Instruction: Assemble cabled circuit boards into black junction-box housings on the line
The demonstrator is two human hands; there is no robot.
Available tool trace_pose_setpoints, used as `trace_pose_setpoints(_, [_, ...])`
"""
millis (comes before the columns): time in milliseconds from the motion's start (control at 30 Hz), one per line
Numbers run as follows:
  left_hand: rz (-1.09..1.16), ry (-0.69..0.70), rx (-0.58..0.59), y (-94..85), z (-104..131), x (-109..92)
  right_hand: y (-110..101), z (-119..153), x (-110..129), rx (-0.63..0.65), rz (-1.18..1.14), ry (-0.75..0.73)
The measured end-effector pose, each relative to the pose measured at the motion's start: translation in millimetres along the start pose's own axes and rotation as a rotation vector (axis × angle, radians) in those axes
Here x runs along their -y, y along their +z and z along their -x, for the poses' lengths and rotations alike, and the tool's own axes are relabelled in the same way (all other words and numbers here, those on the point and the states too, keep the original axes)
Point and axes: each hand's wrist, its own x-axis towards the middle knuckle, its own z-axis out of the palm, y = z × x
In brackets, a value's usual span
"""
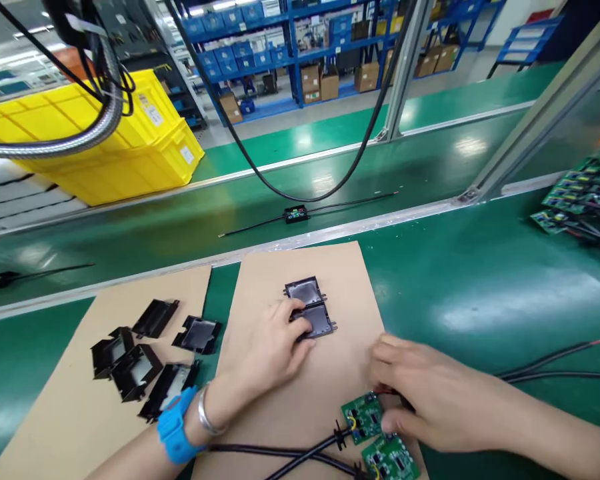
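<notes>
Head view: on brown cardboard (pixel 290 407), the left hand (pixel 280 337) touches two open black plastic casings (pixel 321 321) with bent fingers; the green circuit boards (pixel 363 417) lie outside them, the right hand (pixel 410 387) curled over one, both grips unclear.

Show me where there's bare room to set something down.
Bare: green bench between the right cardboard sheet and board pile; left cardboard sheet, nearer than the black housings. Crowded: around the right hand, with circuit boards and cables.
</notes>
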Motion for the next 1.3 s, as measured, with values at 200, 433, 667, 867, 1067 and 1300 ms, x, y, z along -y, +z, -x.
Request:
trace_pose_setpoints(200, [0.249, -0.057, -0.080, -1.6, 33.5, -41.4, 14.6, 7.0, 8.3, -0.137, -0.163, 0.032])
trace_pose_setpoints(433, [0.384, -0.353, 0.142, -16.9, 28.8, -81.8, 9.3, -10.4, 27.8, -0.328, -0.067, 0.078])
trace_pose_setpoints(667, [0.305, -0.481, 0.098, -21.0, 26.0, -57.7, 6.2, -57.3, 54.8, -0.270, 0.511, -0.122])
trace_pose_setpoints(867, [0.171, -0.471, 0.117, -12.0, 37.3, -38.4, -14.6, -89.7, 13.4, -0.060, 0.425, -0.233])
trace_pose_setpoints(1067, [0.105, -0.425, 0.162, 3.5, 37.9, -22.8, -16.6, -106.4, 4.3, 0.001, 0.440, -0.246])
trace_pose_setpoints(1300, [0.171, -0.387, 0.176, -5.9, 35.7, -16.3, -7.7, -110.7, 5.7, 0.035, 0.512, -0.257])
